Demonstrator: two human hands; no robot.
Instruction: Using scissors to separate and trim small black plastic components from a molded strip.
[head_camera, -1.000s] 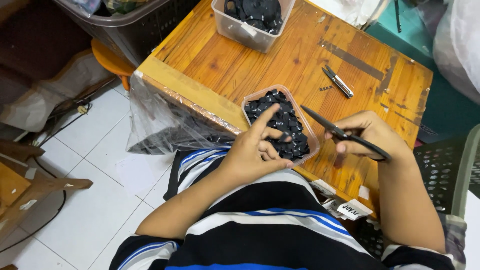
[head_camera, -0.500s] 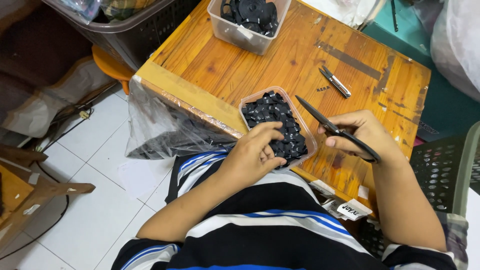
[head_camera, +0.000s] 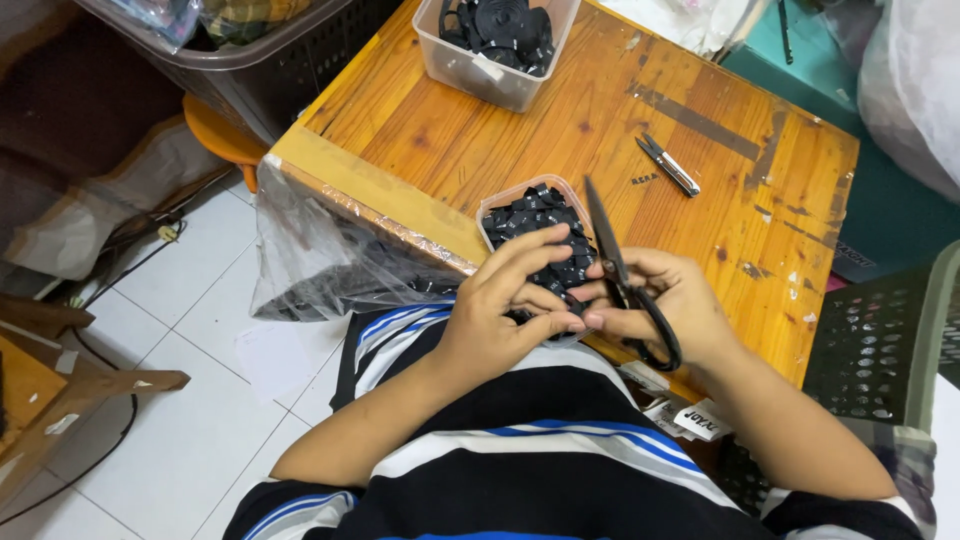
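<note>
White floor tiles show to the left of a worn wooden table (head_camera: 620, 130), whose near edge is bound with yellowish tape and draped with a clear plastic bag (head_camera: 320, 260). At that near edge sits a small clear tub (head_camera: 500, 205) heaped with little black fabric labels (head_camera: 535, 222) bearing tiny pale print; they look thin, limp and light, easy to scatter. The left hand (head_camera: 500, 310) hovers over the tub's near side, its fingers (head_camera: 545, 300) curled together, apparently pinching a small black piece, though what they clamp is hidden. The right hand (head_camera: 680, 305) touches it, fingers closed through the handles of black scissors (head_camera: 625, 275), the blades together and pointing away across the table. To work well here, I judge the piece should be held taut close to the blades, fingertips kept clear of the cutting line, and the cut made over the tub so bits fall in. Farther off lie small snips (head_camera: 668, 165) and a bigger clear container (head_camera: 470, 65) of black coiled strips (head_camera: 500, 25).
</note>
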